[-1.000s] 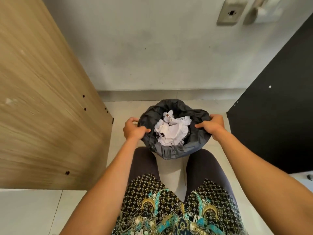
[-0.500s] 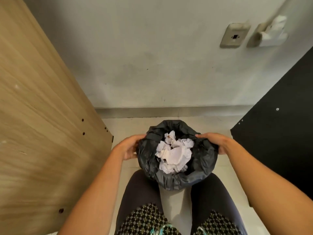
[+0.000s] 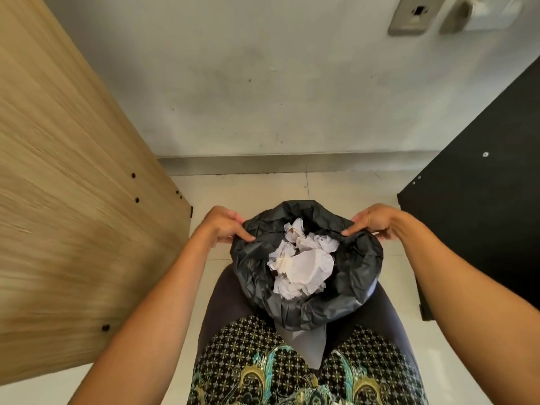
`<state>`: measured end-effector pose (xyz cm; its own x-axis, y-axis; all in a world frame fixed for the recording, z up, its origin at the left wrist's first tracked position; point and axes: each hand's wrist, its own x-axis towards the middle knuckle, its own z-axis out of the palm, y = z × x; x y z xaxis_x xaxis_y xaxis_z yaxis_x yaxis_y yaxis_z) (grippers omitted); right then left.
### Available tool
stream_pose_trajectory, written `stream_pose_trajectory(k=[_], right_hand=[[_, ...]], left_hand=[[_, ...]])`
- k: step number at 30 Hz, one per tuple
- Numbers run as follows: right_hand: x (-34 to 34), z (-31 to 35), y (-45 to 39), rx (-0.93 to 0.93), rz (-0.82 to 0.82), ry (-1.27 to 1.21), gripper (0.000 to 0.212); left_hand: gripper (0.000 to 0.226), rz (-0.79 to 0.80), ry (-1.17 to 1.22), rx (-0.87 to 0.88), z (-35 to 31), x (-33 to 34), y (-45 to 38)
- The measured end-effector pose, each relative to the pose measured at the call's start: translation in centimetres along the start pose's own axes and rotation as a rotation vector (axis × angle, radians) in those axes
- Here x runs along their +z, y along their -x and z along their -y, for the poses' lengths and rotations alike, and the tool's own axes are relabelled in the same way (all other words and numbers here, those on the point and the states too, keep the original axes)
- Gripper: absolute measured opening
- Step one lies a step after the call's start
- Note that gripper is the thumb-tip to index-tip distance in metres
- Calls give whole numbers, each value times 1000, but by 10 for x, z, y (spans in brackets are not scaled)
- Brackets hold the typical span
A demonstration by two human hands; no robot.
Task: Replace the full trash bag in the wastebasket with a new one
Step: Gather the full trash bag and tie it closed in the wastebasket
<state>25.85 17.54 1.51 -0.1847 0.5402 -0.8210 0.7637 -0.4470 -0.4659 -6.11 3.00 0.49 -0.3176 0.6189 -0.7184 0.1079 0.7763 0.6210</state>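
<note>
Step in hand: pulling full bag (image 3: 306, 276) out of wastebasket (image 3: 306, 343). Bag at lower centre of frame, black, mouth open, crumpled paper (image 3: 301, 267) heaped inside. Grey wastebasket visible just below bag, between knees.
Left hand (image 3: 223, 226) pinches bag rim on left side; right hand (image 3: 372, 222) pinches rim on right side.
Next move, judged: gather rim toward centre, lift straight up so paper stays in. New bag not in view.

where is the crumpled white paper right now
In the head view the crumpled white paper sits low and centre, inside the black trash bag, between the left hand and right hand gripping its rim.
</note>
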Motion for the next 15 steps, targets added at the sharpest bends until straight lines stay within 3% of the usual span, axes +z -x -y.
stream_pose_trajectory(k=[5, 8, 10, 11, 13, 15], right_hand=[[10, -7, 6, -255, -294, 31, 30], [26, -22, 9, -423, -440, 40, 26], [30, -33, 9, -433, -459, -110, 26], [29, -36, 7, -400, -425, -228, 28], [21, -33, 4, -275, -286, -385, 39], [12, -21, 0, -139, -130, -354, 62]], left_hand=[[36, -318, -215, 407, 13, 32, 13], [35, -478, -178, 630, 35, 56, 21], [32, -494, 13, 527, 41, 58, 21], [37, -420, 159, 404, 37, 54, 21], [49, -150, 391, 166, 25, 38, 16], [46, 61, 413, -3, 9, 23, 8]])
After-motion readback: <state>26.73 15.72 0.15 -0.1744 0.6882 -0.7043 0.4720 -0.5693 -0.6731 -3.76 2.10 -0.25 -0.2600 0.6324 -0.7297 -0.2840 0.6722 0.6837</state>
